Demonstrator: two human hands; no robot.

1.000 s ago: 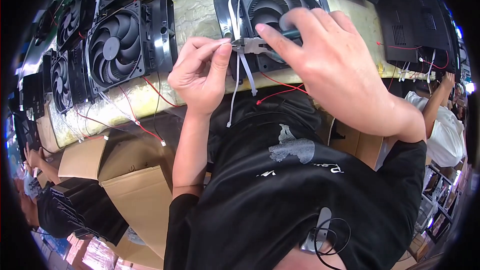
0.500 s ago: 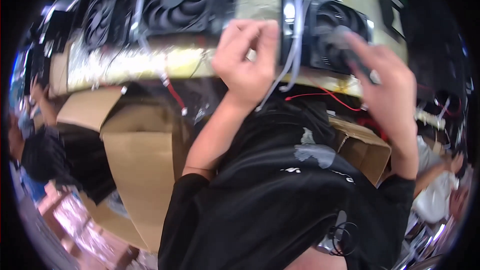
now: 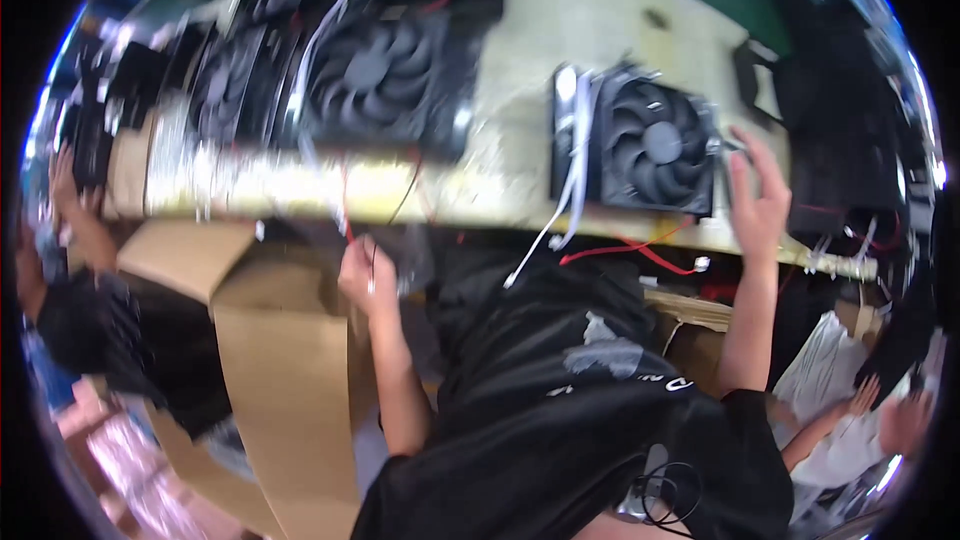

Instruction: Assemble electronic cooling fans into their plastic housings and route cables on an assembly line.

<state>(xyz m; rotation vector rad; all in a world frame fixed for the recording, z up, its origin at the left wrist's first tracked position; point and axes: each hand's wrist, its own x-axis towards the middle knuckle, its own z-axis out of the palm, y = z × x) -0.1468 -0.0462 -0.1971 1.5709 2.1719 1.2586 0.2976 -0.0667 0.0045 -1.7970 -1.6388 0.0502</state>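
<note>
My left hand (image 3: 368,278) is closed in a pinch on a thin red cable (image 3: 349,232) that hangs off the bench edge below a large black fan unit (image 3: 370,75). Its cable end is partly hidden by my fingers. My right hand (image 3: 760,195) is raised beside the right edge of a second black fan unit (image 3: 660,145), its fingers stretched out and apart. Something small and pale by the fingertips is too blurred to name. Flat grey-white cables (image 3: 578,155) lie over this unit's left side and trail off the bench edge. A red cable (image 3: 625,248) hangs in front of it.
More fan units (image 3: 222,90) stand at the left along the pale bench (image 3: 530,20). An open cardboard box (image 3: 285,360) is below at my left, another box (image 3: 695,315) below at my right. Other people (image 3: 85,320) are at both sides.
My left hand has moved down and left, from above the bench to the red cable. My right hand has moved off the fan to its right side. The view has shifted.
</note>
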